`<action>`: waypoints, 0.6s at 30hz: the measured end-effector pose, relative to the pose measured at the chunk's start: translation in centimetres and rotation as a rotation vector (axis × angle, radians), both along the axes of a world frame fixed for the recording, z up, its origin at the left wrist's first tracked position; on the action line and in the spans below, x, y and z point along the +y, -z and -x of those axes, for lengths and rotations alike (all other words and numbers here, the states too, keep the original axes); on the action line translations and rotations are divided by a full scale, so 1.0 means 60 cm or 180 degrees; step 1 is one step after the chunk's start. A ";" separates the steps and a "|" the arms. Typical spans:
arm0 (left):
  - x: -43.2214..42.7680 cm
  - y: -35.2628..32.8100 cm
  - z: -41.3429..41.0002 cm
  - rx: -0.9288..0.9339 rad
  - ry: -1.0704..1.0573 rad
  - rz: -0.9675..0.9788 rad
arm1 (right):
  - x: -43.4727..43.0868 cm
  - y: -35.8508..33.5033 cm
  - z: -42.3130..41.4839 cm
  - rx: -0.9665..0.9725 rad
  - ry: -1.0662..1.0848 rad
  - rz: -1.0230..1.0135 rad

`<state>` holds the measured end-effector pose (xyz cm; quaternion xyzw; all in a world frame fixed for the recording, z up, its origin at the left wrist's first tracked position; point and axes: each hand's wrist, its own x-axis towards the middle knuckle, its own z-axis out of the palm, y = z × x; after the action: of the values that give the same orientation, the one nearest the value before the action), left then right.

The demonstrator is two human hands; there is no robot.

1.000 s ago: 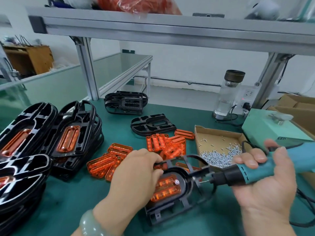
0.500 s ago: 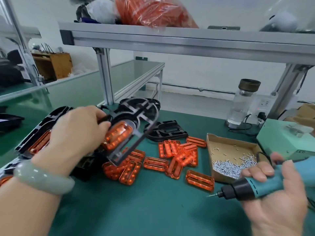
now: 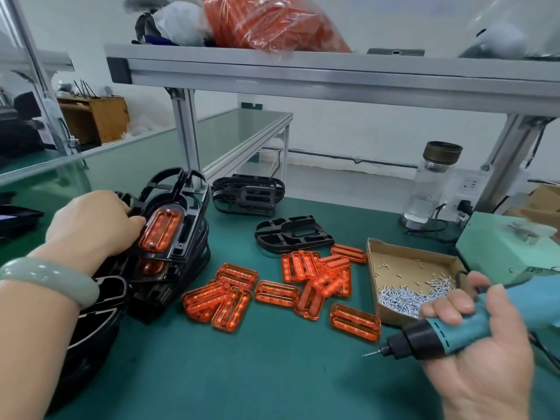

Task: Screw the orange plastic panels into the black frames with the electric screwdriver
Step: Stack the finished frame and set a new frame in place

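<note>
My left hand (image 3: 91,225) grips a black frame (image 3: 178,219) with an orange panel (image 3: 160,230) fixed in it, resting it on top of a stack of finished frames (image 3: 169,277) at the left. My right hand (image 3: 472,356) holds the teal electric screwdriver (image 3: 445,334) low at the right, its bit pointing left above the mat. Several loose orange panels (image 3: 303,286) lie scattered mid-table. Two bare black frames (image 3: 292,234) (image 3: 247,194) sit further back.
A cardboard tray of small silver screws (image 3: 403,295) stands right of the panels. Behind it are a mint-green power box (image 3: 509,247) and a glass bottle (image 3: 433,183). An aluminium shelf (image 3: 333,75) spans overhead. More finished frames (image 3: 91,328) fill the near left edge.
My left hand carried the finished frame from in front of me leftward and set it on the stack. The screwdriver pulled back from the frame and now hangs idle at the right.
</note>
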<state>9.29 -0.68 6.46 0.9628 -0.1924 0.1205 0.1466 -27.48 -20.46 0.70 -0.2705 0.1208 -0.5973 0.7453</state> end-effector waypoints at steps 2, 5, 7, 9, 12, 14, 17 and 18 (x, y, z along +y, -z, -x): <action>0.003 0.007 -0.001 -0.0055 -0.0010 0.0095 | 0.000 0.000 0.000 -0.0010 0.0011 -0.0038; 0.006 0.020 0.002 -0.0129 -0.0050 0.0169 | 0.003 0.000 -0.002 0.0003 0.0019 -0.0042; 0.007 0.026 0.003 -0.0134 -0.0109 0.0025 | 0.004 0.003 -0.004 -0.0015 0.0007 -0.0059; 0.007 0.029 0.002 -0.0116 -0.0108 -0.0076 | 0.005 0.006 -0.005 -0.0011 0.0025 -0.0086; 0.008 0.029 0.000 -0.0061 -0.0007 -0.0140 | 0.006 0.007 -0.006 -0.0003 0.0011 -0.0099; 0.009 0.027 0.002 -0.0036 0.0038 -0.0245 | 0.005 0.008 -0.006 -0.0021 0.0017 -0.0123; 0.008 0.015 0.015 -0.0027 0.0003 -0.0175 | 0.005 0.007 -0.006 -0.0022 0.0046 -0.0116; 0.006 0.008 0.025 -0.0076 0.0032 -0.0125 | 0.005 0.007 -0.006 -0.0011 0.0061 -0.0106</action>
<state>7.81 -0.35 5.96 0.9630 -0.2012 0.1274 0.1261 -27.10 -20.16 0.28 -0.2558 0.1320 -0.6029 0.7441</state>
